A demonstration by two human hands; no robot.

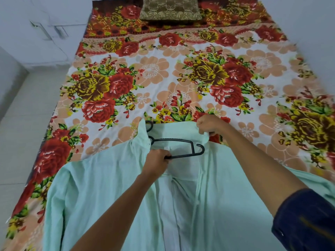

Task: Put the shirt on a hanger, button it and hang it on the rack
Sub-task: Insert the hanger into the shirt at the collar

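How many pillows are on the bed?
1. One brown patterned pillow lies at the far end of the bed, near the top edge of the view. More could be outside the picture.

**Two bare arms and one blue sleeve**

The left hand (157,161) and its arm are bare, with no sleeve showing. The right hand (210,125) is bare too. Higher up the right arm sits a dark blue sleeve (304,220) with a thin yellow streak on the cloth.
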